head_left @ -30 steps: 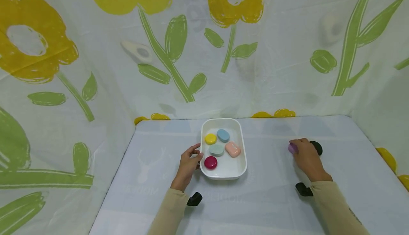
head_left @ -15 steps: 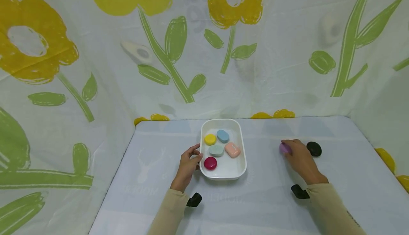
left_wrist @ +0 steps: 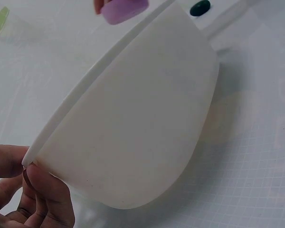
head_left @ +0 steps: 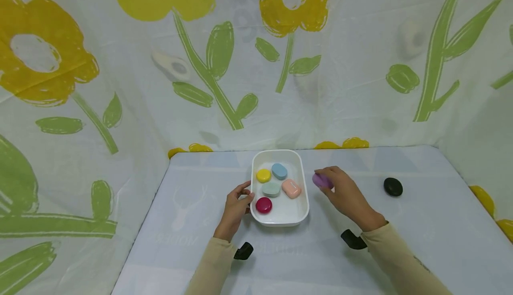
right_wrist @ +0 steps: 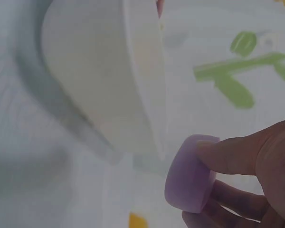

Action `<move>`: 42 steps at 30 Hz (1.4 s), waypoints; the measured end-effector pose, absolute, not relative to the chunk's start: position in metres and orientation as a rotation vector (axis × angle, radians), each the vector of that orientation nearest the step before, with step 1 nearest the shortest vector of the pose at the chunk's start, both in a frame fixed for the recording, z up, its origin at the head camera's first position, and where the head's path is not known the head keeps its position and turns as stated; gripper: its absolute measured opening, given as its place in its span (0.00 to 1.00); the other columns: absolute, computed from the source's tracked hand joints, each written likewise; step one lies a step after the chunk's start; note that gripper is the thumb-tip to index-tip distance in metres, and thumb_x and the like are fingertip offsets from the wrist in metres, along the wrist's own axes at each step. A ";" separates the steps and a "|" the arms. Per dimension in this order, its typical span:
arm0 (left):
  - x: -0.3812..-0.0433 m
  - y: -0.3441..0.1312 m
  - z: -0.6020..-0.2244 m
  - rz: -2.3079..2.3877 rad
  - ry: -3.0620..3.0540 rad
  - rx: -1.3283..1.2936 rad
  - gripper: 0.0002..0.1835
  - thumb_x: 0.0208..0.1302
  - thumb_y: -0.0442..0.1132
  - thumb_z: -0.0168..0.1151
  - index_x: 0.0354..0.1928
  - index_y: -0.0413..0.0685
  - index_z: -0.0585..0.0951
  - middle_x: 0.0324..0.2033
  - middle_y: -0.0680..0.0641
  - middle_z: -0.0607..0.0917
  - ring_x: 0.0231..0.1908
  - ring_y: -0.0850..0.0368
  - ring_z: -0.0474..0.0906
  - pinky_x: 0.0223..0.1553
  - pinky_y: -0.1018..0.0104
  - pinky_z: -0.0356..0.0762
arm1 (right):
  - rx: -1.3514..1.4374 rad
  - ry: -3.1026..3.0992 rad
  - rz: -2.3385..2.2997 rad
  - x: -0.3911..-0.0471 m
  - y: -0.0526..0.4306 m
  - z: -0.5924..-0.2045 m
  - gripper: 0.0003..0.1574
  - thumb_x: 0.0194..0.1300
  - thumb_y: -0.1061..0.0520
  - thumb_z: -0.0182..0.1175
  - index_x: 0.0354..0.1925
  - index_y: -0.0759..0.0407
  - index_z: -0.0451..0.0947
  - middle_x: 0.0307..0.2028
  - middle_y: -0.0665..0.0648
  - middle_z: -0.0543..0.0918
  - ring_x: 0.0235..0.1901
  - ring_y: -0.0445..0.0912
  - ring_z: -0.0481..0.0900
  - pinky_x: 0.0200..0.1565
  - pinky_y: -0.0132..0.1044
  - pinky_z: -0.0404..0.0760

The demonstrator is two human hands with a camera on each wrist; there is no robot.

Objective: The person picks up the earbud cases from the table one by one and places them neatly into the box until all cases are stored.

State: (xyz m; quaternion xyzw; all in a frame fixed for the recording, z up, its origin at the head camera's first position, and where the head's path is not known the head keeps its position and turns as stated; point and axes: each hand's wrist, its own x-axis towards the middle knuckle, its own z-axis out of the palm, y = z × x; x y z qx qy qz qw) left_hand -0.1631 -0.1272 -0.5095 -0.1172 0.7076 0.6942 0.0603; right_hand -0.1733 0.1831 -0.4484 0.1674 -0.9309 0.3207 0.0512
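My left hand [head_left: 235,208] pinches the left rim of a white rectangular tray [head_left: 289,210] between thumb and fingers; the left wrist view shows this grip on the tray's edge [left_wrist: 128,114]. In the tray lie a yellow soap [head_left: 263,175], a blue soap [head_left: 279,171], a pale green soap [head_left: 271,189], a pink soap [head_left: 291,188] and a red soap [head_left: 263,205]. Just right of the tray, my right hand [head_left: 350,197] holds a purple soap bar [head_left: 322,180] between thumb and fingers, apart from the rim. The right wrist view shows the purple soap [right_wrist: 190,175] closely.
A black oval soap [head_left: 393,187] lies alone on the white-covered table [head_left: 433,223], to the right. A white flower-printed cloth [head_left: 352,108] hangs behind the table and along both sides. A black strap piece [head_left: 353,239] juts from each wrist.
My right hand has carried the purple soap leftward from beside the black soap to near the tray's right side. The left hand and the tray have stayed in place.
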 end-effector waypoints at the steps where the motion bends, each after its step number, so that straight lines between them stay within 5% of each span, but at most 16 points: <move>1: -0.163 -0.127 -0.510 2.101 2.141 -0.356 0.26 0.77 0.30 0.60 0.74 0.39 0.73 0.48 0.44 0.74 0.29 0.58 0.75 0.28 0.69 0.80 | 0.541 -2.823 0.983 -0.174 0.178 -0.447 0.31 0.63 0.72 0.72 0.63 0.65 0.81 0.56 0.66 0.81 0.48 0.56 0.82 0.52 0.54 0.87; 19: -0.163 -0.128 -0.514 2.075 2.135 -0.382 0.25 0.78 0.31 0.59 0.74 0.40 0.74 0.49 0.43 0.74 0.35 0.54 0.76 0.29 0.69 0.80 | 0.993 -3.007 0.941 -0.186 0.109 -0.450 0.20 0.68 0.66 0.71 0.57 0.66 0.84 0.48 0.59 0.84 0.47 0.52 0.83 0.56 0.49 0.86; 42: -0.163 -0.127 -0.509 2.090 2.131 -0.361 0.26 0.78 0.31 0.59 0.74 0.40 0.73 0.49 0.43 0.74 0.36 0.54 0.76 0.30 0.69 0.81 | 1.237 -2.908 0.681 -0.185 0.095 -0.467 0.15 0.64 0.71 0.70 0.50 0.67 0.86 0.37 0.57 0.82 0.37 0.48 0.79 0.47 0.39 0.84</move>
